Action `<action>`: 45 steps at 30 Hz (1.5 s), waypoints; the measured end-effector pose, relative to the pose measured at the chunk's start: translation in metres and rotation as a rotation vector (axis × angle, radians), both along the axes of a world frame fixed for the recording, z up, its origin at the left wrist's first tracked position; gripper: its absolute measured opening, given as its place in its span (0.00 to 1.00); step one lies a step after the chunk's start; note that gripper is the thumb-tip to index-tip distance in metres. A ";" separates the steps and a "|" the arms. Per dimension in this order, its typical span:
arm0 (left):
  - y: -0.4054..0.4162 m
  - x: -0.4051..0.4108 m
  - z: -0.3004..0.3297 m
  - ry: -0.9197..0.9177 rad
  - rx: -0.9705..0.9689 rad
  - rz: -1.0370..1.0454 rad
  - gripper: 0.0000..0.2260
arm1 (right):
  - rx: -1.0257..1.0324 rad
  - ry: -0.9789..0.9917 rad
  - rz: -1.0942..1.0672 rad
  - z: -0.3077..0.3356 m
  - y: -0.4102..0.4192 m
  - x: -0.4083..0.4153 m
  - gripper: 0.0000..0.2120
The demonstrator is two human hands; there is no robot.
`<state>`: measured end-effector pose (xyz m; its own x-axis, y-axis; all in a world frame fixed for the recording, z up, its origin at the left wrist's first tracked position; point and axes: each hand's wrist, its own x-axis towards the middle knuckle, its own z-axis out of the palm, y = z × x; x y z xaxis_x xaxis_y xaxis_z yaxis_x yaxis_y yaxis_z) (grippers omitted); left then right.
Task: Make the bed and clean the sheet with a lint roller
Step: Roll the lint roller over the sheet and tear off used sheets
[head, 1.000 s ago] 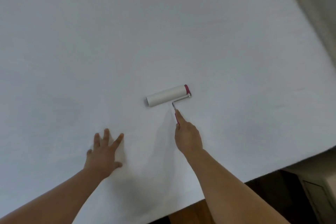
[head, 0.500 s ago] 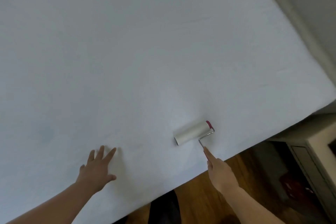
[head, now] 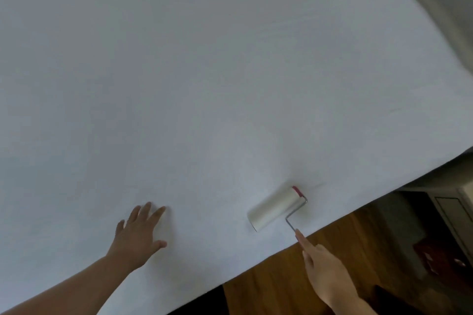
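A smooth white sheet (head: 204, 84) covers the bed and fills most of the view. A lint roller (head: 275, 209) with a white roll, a pink end cap and a bent wire arm lies on the sheet near the bed's front edge. My right hand (head: 325, 271) grips its handle, which is hidden inside the fist, with the index finger stretched along the wire. My left hand (head: 137, 235) presses flat on the sheet to the left of the roller, fingers spread.
The bed's front edge runs diagonally from bottom left to the right side. Below it lies a wooden floor (head: 281, 286). A pale cabinet (head: 453, 215) stands at the lower right, with a dark red object (head: 435, 256) on the floor beside it.
The roller has been drawn back across the sheet toward the front edge, so my right hand now hangs over the floor. My left hand stays flat on the sheet.
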<state>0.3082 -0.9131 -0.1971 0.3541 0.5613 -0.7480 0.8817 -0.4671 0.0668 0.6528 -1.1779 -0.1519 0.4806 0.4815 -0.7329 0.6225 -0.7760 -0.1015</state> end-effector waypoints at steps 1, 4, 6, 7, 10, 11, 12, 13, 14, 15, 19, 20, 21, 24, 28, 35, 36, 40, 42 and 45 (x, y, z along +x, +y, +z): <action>0.004 -0.001 -0.005 0.010 0.002 0.028 0.41 | 0.017 -0.002 0.016 -0.005 0.014 -0.001 0.32; 0.016 -0.005 -0.017 0.056 0.022 0.113 0.42 | 0.091 -0.016 0.119 -0.017 0.072 -0.004 0.30; 0.026 -0.007 -0.029 0.063 0.058 0.170 0.45 | 0.167 -0.021 0.139 -0.025 0.122 -0.007 0.28; 0.031 -0.007 -0.034 0.065 0.061 0.189 0.46 | 0.214 -0.033 0.150 -0.029 0.147 -0.008 0.27; 0.037 -0.008 -0.048 0.064 0.033 0.201 0.49 | 0.356 -0.062 0.156 -0.048 0.222 -0.010 0.26; 0.036 -0.008 -0.052 0.058 0.034 0.204 0.49 | 0.387 -0.050 0.144 -0.053 0.246 -0.011 0.26; 0.036 -0.012 -0.058 0.052 0.042 0.206 0.49 | 0.410 -0.041 0.136 -0.061 0.270 -0.014 0.25; 0.034 -0.012 -0.060 0.047 0.050 0.203 0.48 | 0.426 -0.045 0.135 -0.065 0.291 -0.015 0.25; 0.030 -0.010 -0.060 0.043 0.055 0.197 0.48 | 0.438 -0.049 0.129 -0.066 0.308 -0.012 0.25; 0.029 -0.011 -0.062 0.037 0.059 0.193 0.48 | 0.451 -0.045 0.119 -0.069 0.327 -0.012 0.25; 0.028 -0.015 -0.070 0.030 0.084 0.180 0.48 | 0.475 -0.031 0.134 -0.078 0.403 -0.016 0.26; 0.028 -0.015 -0.071 0.031 0.094 0.172 0.49 | 0.472 -0.032 0.140 -0.078 0.419 -0.017 0.27; 0.028 -0.015 -0.072 0.031 0.103 0.164 0.49 | 0.469 -0.028 0.137 -0.078 0.432 -0.018 0.27; 0.027 -0.017 -0.070 0.024 0.104 0.154 0.49 | 0.454 -0.031 0.142 -0.079 0.454 -0.022 0.28; 0.026 -0.018 -0.067 0.013 0.111 0.149 0.48 | 0.473 -0.042 0.133 -0.080 0.441 -0.026 0.26; 0.032 -0.029 -0.046 -0.049 0.059 0.115 0.45 | 0.472 -0.047 0.067 -0.067 0.323 -0.037 0.23; 0.034 -0.034 -0.044 -0.062 0.040 0.102 0.44 | 0.462 -0.050 0.058 -0.064 0.302 -0.040 0.23; 0.041 -0.057 -0.036 -0.147 -0.023 0.056 0.40 | 0.387 -0.078 0.058 -0.055 0.224 -0.051 0.24; 0.042 -0.068 -0.030 -0.184 -0.040 0.053 0.38 | 0.350 -0.085 0.049 -0.049 0.189 -0.057 0.24; 0.038 -0.082 -0.019 -0.185 -0.045 0.023 0.37 | 0.270 -0.091 0.059 -0.039 0.143 -0.065 0.23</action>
